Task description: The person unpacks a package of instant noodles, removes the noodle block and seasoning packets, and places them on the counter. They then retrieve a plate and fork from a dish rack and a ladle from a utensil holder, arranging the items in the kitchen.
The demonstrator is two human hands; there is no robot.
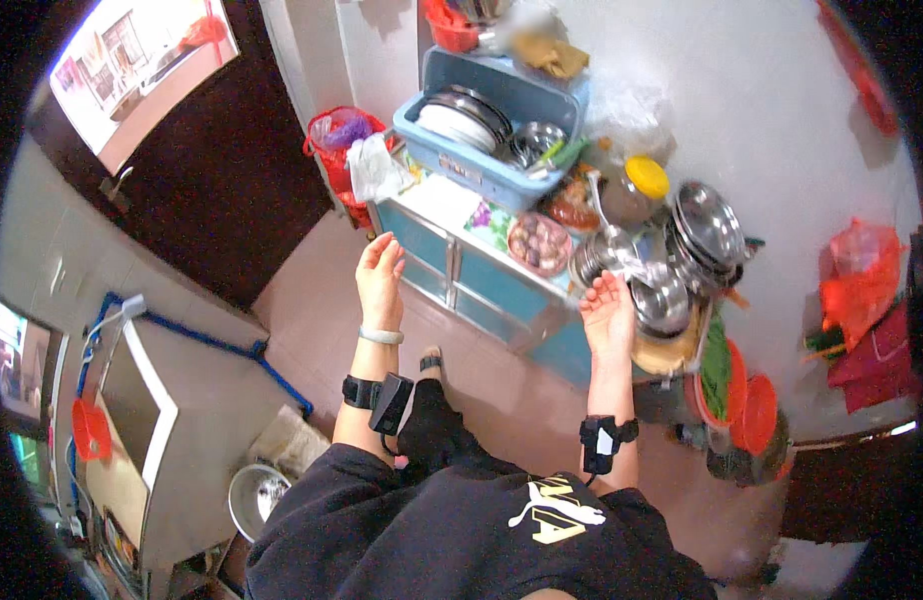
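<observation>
My left hand (381, 281) is raised over the floor in front of a low cabinet with blue-green panels (413, 236). Its fingers are loosely curled, and I see nothing in it. My right hand (610, 315), palm up with bent fingers, is also bare and appears near the steel bowls (660, 300) at the cabinet's right end. Between the hands, on the cabinet top, sits a pink basket of bulbs that look like garlic or shallots (540, 244). Behind it stands a light-blue plastic dish bin (461, 169) containing plates (461, 124), metal bowls and utensils.
A jar with a yellow lid (647, 178) stands by the wall. Red bags (345, 146) hang at the cabinet's left end. Red plastic containers (758, 412) are low on the right. A metal basin (259, 499) lies at lower left, near a dark door (229, 180) and grey counter.
</observation>
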